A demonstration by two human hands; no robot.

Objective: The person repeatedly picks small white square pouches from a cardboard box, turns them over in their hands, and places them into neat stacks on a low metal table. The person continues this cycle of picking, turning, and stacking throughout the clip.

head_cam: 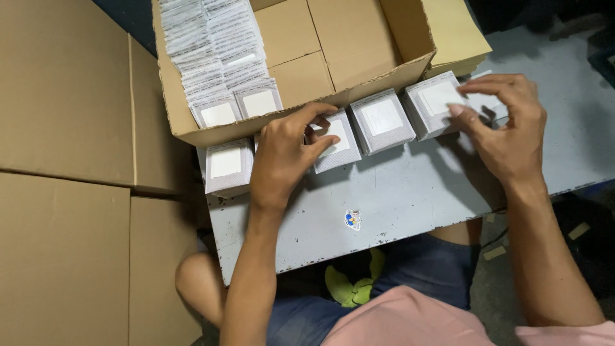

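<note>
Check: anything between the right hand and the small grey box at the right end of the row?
Nothing visible. The right hand is already at the rightmost grey box, fingertips on its top edge. The left hand rests on another box further along the row.

Four small grey boxes with white labels are sitting in a row on the grey table (397, 192): the first box (227, 165), the second box (336, 138), the third box (382, 120) and the fourth box (435, 102). One open cardboard carton (359, 38) is holding two rows of packed white-labelled packs (218, 57); their exact number is not countable. One small sticker (352, 219) is lying on the table. Two hands are showing, the left hand (285, 154) and the right hand (506, 125).
</note>
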